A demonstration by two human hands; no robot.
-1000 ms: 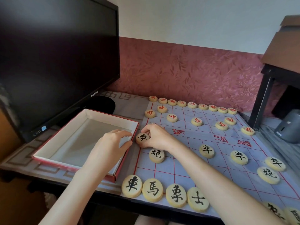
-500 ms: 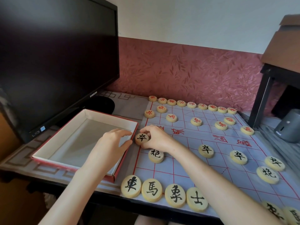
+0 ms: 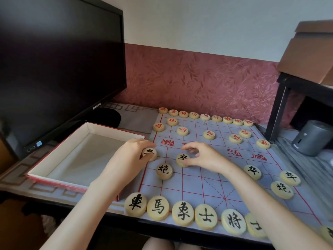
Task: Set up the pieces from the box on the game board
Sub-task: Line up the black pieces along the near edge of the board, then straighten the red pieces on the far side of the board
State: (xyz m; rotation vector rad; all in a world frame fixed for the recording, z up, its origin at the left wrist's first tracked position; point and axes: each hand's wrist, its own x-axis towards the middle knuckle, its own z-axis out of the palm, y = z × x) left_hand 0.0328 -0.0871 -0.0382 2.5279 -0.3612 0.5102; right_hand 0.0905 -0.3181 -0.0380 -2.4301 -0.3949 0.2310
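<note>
The game board (image 3: 207,179), a pale blue sheet with red lines, lies on the desk. Red-lettered pieces (image 3: 209,134) fill its far rows. Black-lettered pieces (image 3: 182,212) line the near edge. My left hand (image 3: 128,159) pinches a black soldier piece (image 3: 150,152) at the board's left edge. My right hand (image 3: 205,157) holds a second black soldier piece (image 3: 182,159) between thumb and forefinger, two lines further right. A black cannon piece (image 3: 164,170) lies just in front of both. The box (image 3: 115,128), red-rimmed and white inside, stands left of the board with nothing in it.
A large black monitor (image 3: 59,69) stands behind the box at the left. A dark shelf frame (image 3: 281,109) with a cardboard box on top and a grey cylinder (image 3: 311,137) stand at the right. More black pieces (image 3: 282,189) lie on the board's right side.
My right hand let go of the soldier piece at the left edge and moved right onto a second soldier piece. My left hand came off the box rim and took the edge piece.
</note>
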